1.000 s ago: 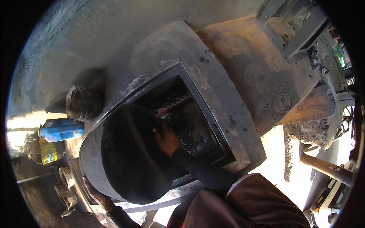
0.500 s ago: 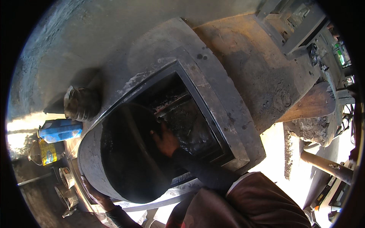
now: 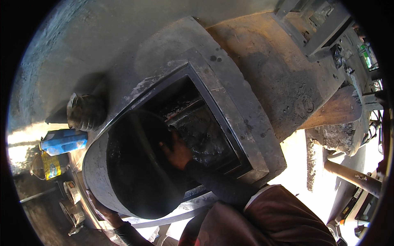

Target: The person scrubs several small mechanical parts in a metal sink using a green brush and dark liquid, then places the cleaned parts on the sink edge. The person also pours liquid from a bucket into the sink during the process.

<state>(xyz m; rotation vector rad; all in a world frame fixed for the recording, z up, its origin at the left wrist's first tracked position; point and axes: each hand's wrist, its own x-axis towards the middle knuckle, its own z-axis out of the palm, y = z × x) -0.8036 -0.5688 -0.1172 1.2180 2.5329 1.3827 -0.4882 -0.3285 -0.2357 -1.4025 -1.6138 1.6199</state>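
A big, dirty grey metal housing point(image 3: 230, 94) lies below me, with a rectangular opening and a dark round drum point(image 3: 135, 172) set into it. My right hand point(image 3: 176, 151) reaches down inside the opening, fingers spread and pressed against a greasy metal part point(image 3: 197, 131) deep in there. It grips nothing that I can see. My left hand point(image 3: 104, 211) clasps the drum's lower outer rim at the bottom left, partly hidden by the curved wall. My dark sleeve and brown jacket point(image 3: 262, 221) fill the lower middle.
A blue plastic jug point(image 3: 63, 141) and a yellow can point(image 3: 51, 165) stand at the left, with a ribbed black hose end point(image 3: 84, 111) above them. Small metal cups point(image 3: 73, 192) lie lower left. A rusty pipe point(image 3: 353, 176) and machine parts crowd the right.
My right hand has slid slightly up and to the left inside the opening. The view has shifted a little; my left hand stays on the rim.
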